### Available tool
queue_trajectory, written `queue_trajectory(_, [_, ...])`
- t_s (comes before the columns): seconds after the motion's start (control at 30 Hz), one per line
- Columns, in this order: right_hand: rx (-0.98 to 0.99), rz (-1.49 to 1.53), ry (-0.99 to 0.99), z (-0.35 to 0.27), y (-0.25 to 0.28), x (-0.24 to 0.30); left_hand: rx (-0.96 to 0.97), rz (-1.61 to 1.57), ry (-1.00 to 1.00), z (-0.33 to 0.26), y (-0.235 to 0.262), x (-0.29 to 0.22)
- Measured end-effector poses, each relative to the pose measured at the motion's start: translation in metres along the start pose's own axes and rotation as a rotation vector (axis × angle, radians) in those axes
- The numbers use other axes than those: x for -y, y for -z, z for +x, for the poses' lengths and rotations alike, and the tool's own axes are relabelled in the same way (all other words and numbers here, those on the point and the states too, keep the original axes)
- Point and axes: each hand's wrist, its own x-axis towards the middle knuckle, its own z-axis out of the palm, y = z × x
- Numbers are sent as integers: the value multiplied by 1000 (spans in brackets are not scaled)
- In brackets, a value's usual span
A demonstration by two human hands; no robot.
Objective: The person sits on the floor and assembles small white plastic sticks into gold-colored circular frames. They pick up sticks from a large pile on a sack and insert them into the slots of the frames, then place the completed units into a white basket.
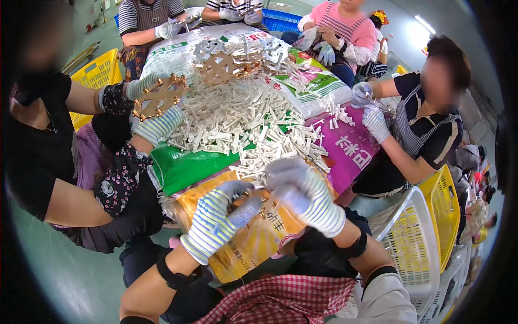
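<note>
My left hand (220, 215), in a striped grey-and-white glove, is closed around a copper-coloured metal piece (265, 204) in front of me. Much of that piece is hidden behind my fingers. My right hand (308, 195), gloved alike, is beside the piece at its upper right; motion blurs its fingers, so whether they grip anything is unclear. Just beyond both hands spreads a heap of small white plastic strips (232, 119). Under my hands lies a yellow printed sack (251, 245).
Copper-coloured cut-out plates (218, 67) lie on the heap's far side. At left, a co-worker's gloved hands hold a similar plate (159, 99). Other gloved co-workers sit around the sacks. A white basket (413, 237) and a yellow crate (443, 210) stand at my right.
</note>
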Motion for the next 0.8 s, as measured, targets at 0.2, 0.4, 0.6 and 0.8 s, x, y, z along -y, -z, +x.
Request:
queue_trajectory(0.2, [155, -578, -68, 3, 49, -43, -10, -12, 109, 11, 21, 0])
queue_trajectory(0.4, [457, -956, 7, -5, 29, -62, 23, -143, 161, 9, 24, -4])
queue_trajectory(0.6, [473, -1097, -78, -7, 28, -67, -5, -272, 200, 8, 24, 3])
queue_trajectory(0.8, [612, -1196, -126, -8, 25, -73, 13, -260, 134, 12, 24, 14])
